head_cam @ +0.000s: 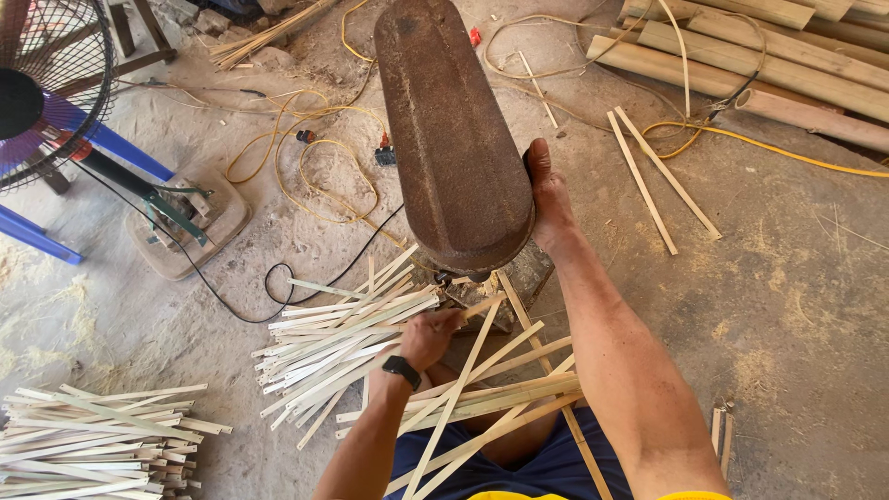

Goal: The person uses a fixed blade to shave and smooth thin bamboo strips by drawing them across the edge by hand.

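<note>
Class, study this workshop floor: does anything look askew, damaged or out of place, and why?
Yes. The metal housing is rusted brown all over. Yellow cable lies in loose tangled loops on the dirt. Bamboo strips cross at odd angles over the person's lap, unlike the neater stack at lower left.

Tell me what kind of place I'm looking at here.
Most likely a small bamboo-splitting workshop with a dirt floor. Piles of split bamboo strips, whole bamboo poles stacked at the top right, and a rusty machine housing with loose yellow cables point to that.
</note>
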